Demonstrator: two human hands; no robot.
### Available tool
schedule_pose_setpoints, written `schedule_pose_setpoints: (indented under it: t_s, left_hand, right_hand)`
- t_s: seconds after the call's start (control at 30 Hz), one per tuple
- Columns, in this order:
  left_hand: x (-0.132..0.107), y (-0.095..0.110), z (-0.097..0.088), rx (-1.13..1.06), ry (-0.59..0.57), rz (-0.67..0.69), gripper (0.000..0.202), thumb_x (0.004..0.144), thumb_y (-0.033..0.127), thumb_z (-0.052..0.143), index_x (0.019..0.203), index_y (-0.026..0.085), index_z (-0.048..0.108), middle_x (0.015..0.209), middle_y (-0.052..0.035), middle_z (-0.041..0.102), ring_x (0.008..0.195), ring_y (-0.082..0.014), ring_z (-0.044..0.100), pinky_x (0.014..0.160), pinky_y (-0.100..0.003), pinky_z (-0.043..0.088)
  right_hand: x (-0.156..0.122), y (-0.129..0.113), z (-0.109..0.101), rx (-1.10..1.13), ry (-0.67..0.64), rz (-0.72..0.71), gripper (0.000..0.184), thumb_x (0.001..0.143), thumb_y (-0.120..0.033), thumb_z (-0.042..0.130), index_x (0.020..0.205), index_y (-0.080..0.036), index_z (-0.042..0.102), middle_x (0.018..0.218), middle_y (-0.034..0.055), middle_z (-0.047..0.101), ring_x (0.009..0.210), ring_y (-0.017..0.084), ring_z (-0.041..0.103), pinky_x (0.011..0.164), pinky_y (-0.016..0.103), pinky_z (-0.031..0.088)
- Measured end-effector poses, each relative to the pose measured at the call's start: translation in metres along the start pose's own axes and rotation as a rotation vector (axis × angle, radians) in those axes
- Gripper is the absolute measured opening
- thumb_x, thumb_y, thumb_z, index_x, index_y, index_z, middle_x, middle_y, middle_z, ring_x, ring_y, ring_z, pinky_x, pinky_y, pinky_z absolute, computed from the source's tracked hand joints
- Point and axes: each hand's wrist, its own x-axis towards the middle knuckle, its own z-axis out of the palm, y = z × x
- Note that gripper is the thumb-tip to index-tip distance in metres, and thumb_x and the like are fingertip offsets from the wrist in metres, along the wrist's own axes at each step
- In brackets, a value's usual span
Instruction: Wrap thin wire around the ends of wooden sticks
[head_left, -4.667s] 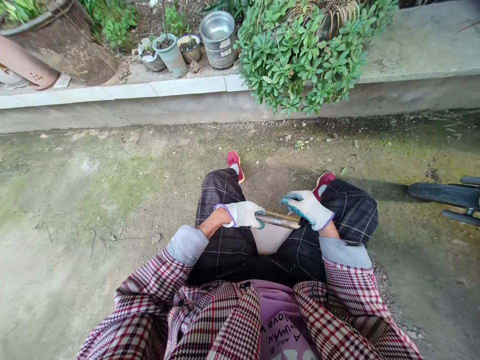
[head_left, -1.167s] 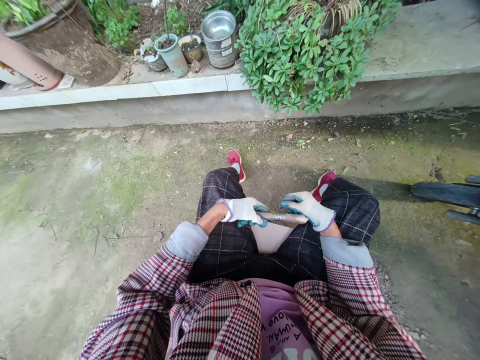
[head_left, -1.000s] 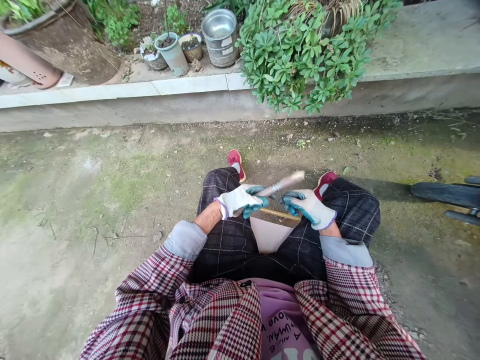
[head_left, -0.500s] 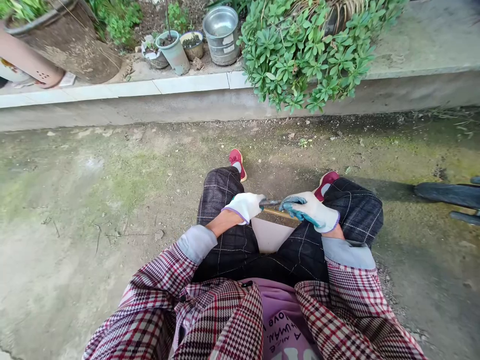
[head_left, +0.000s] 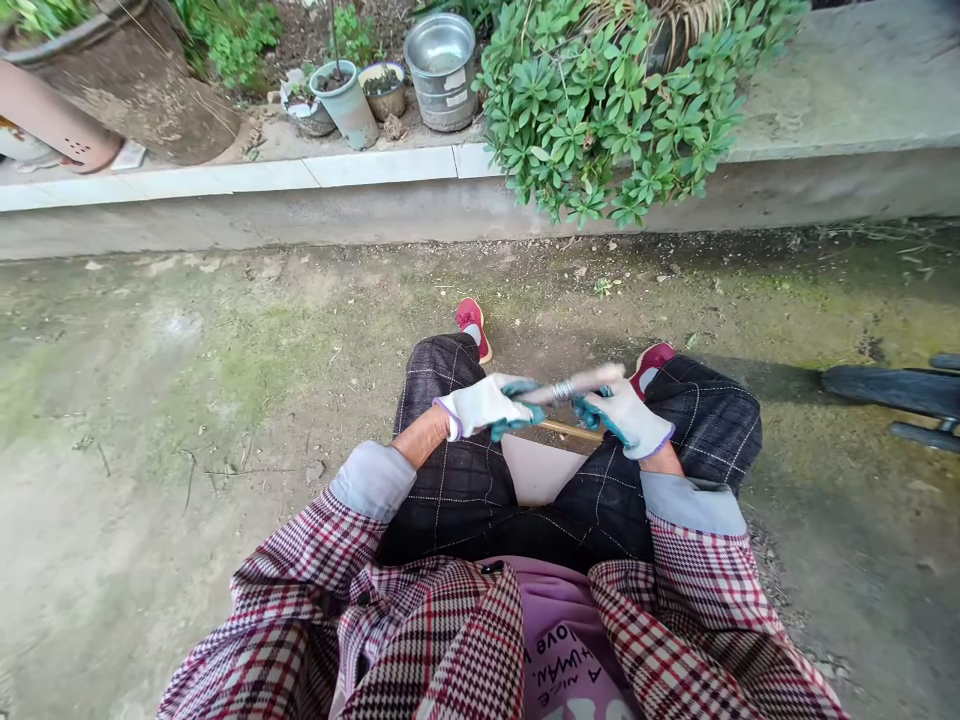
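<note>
Between my knees both gloved hands hold a short greyish stick [head_left: 596,380] with silvery wire [head_left: 561,391] wound about its middle; motion blurs its right end. My left hand [head_left: 484,405], in a white glove with a teal palm, is closed around the left end. On the right part, my right hand [head_left: 619,415] grips from below, its thumb and fingers partly hidden by the stick. Under the hands runs a thin yellowish rod [head_left: 571,430], beside a pale flat surface [head_left: 540,472] between my thighs.
Ahead lies a low tiled ledge [head_left: 270,177] with a metal pot [head_left: 441,85], a pale green flowerpot [head_left: 346,105] and a large brown planter [head_left: 142,90]. A leafy bush [head_left: 607,110] hangs over its edge. At the right is a black wheel [head_left: 892,390] on the concrete ground.
The stick has tilted, and its pale right end now shows above my right hand. My left hand has shifted slightly left and its teal palm side has turned into view.
</note>
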Motion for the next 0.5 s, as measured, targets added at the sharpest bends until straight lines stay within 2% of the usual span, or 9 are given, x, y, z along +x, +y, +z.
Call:
schedule_pose_setpoints:
  t_s: [0.03, 0.1, 0.2, 0.3, 0.4, 0.5]
  left_hand:
    - [0.003, 0.001, 0.0, -0.119, 0.028, 0.026, 0.04, 0.074, 0.026, 0.074, 0.112, 0.013, 0.072, 0.063, 0.0057, 0.053, 0.044, -0.0053, 0.04, 0.038, -0.019, 0.031]
    - [0.01, -0.001, -0.003, -0.308, 0.16, 0.081, 0.043, 0.076, 0.027, 0.072, 0.117, 0.013, 0.07, 0.064, 0.0067, 0.05, 0.043, -0.0046, 0.037, 0.037, -0.018, 0.029]
    - [0.021, -0.009, -0.008, -0.406, 0.343, 0.084, 0.039, 0.08, 0.025, 0.07, 0.117, 0.013, 0.069, 0.061, 0.0077, 0.047, 0.04, -0.0041, 0.033, 0.035, -0.018, 0.028]
    - [0.029, -0.017, -0.01, -0.427, 0.439, 0.056, 0.034, 0.081, 0.024, 0.068, 0.114, 0.013, 0.069, 0.059, 0.0081, 0.047, 0.038, -0.0044, 0.032, 0.035, -0.019, 0.027]
    - [0.034, -0.024, -0.011, -0.407, 0.465, 0.044, 0.03, 0.081, 0.022, 0.066, 0.11, 0.013, 0.068, 0.06, 0.0077, 0.047, 0.039, -0.0051, 0.032, 0.035, -0.019, 0.027]
    - [0.039, -0.03, -0.009, -0.207, 0.475, 0.044, 0.029, 0.084, 0.024, 0.064, 0.111, 0.014, 0.067, 0.063, 0.0067, 0.049, 0.042, -0.0062, 0.034, 0.039, -0.021, 0.03]
  right_hand:
    - [0.0, 0.0, 0.002, 0.015, 0.001, 0.031, 0.032, 0.071, -0.047, 0.073, 0.078, -0.016, 0.074, 0.067, 0.0041, 0.068, 0.057, 0.015, 0.059, 0.053, 0.026, 0.048]
    - [-0.001, -0.002, 0.005, 0.013, -0.023, 0.065, 0.034, 0.074, -0.048, 0.072, 0.082, -0.016, 0.076, 0.065, 0.0032, 0.067, 0.053, 0.013, 0.056, 0.051, 0.025, 0.047]
    - [-0.002, -0.003, 0.008, -0.037, -0.077, 0.058, 0.033, 0.073, -0.048, 0.072, 0.08, -0.016, 0.075, 0.065, 0.0028, 0.067, 0.052, 0.012, 0.055, 0.051, 0.025, 0.046]
    - [-0.001, -0.003, 0.011, -0.101, -0.12, 0.06, 0.033, 0.072, -0.05, 0.071, 0.076, -0.018, 0.073, 0.064, 0.0019, 0.066, 0.05, 0.012, 0.054, 0.05, 0.025, 0.045]
    - [-0.001, -0.002, 0.012, -0.17, -0.181, 0.043, 0.032, 0.074, -0.05, 0.069, 0.076, -0.018, 0.073, 0.065, 0.0024, 0.068, 0.052, 0.013, 0.055, 0.051, 0.025, 0.045]
    - [-0.004, -0.003, 0.009, -0.219, -0.282, 0.0, 0.032, 0.079, -0.048, 0.067, 0.079, -0.017, 0.075, 0.067, 0.0025, 0.068, 0.054, 0.013, 0.055, 0.051, 0.025, 0.044]
